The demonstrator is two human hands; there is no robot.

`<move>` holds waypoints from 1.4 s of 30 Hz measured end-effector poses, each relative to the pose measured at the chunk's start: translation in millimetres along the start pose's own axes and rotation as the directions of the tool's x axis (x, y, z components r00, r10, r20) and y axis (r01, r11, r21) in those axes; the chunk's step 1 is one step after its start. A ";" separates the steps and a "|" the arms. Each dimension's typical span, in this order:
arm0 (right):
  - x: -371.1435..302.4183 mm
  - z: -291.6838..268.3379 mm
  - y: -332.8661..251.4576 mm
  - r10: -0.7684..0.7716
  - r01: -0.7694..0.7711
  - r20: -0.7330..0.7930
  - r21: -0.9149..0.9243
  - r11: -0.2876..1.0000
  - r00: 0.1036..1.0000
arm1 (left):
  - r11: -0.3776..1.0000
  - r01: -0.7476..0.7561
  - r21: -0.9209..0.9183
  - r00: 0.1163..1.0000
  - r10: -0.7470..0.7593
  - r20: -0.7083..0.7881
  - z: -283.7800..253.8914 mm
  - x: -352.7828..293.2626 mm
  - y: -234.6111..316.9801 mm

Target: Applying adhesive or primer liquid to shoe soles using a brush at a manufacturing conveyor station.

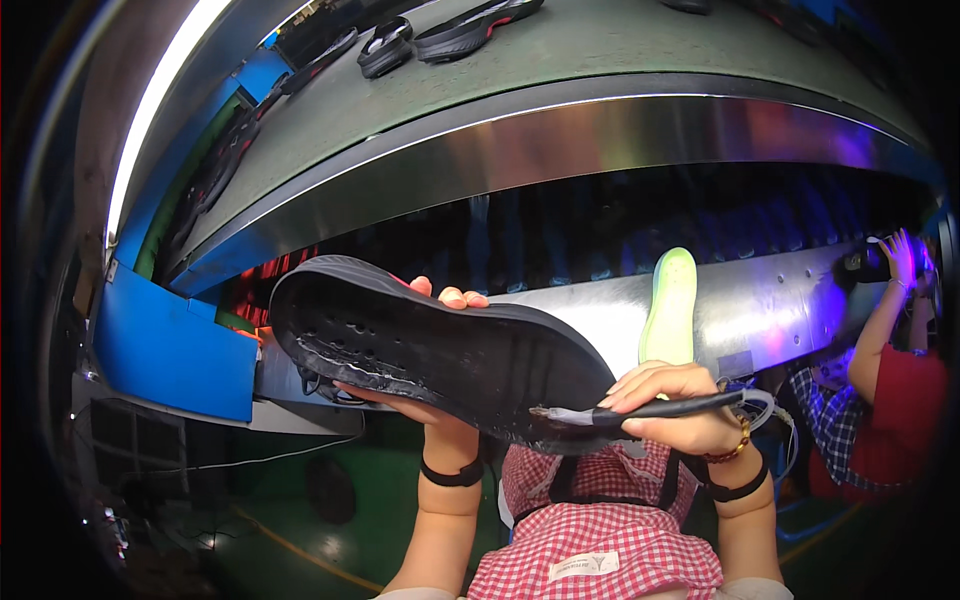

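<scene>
A black shoe sole point(450, 350) is held up in front of me, its hollow inner side facing me. My left hand point(415, 405) is closed around its middle, with fingertips over the far edge and the palm under the near edge. White wet-looking streaks run along the inner wall at the left end. My right hand point(675, 382) grips a black-handled brush point(650, 408) with a thin tube at its back end. The brush's pale bristles lie at the right part of the sole, apparently touching its inner surface.
A yellow-green insole point(677, 300) lies on the metal ledge point(760, 310) beyond my right hand. Several black soles, including one dark sole point(385, 48), sit on the green conveyor belt point(600, 50). A blue machine housing point(180, 340) stands left. At right, a co-worker in red point(900, 410) works under violet light.
</scene>
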State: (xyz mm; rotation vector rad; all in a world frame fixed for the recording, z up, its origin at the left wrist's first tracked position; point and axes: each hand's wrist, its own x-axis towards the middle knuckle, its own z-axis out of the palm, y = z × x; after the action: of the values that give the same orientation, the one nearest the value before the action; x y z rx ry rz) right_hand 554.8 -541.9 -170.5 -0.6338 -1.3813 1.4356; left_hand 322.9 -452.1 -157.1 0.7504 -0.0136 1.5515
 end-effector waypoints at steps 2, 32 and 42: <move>-0.4 -3.2 0.9 -0.091 0.117 0.087 -0.358 0.926 0.992 | 0.999 -0.011 0.031 0.999 0.010 0.043 2.5 1.0 0.7; -7.0 27.5 20.7 0.039 -0.012 -0.149 0.175 0.984 0.988 | 0.930 0.347 -0.120 0.938 -0.340 0.075 9.8 -61.0 -33.5; 11.2 11.9 -5.0 -0.001 0.044 0.241 -0.175 0.984 0.971 | 0.849 0.529 0.002 0.848 -0.529 0.022 2.9 -52.1 -11.6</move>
State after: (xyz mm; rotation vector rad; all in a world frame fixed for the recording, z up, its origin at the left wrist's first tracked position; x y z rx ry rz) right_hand 541.8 -537.6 -160.4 -0.5691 -1.7170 1.4149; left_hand 331.1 -497.8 -183.7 0.6947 0.1634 1.0115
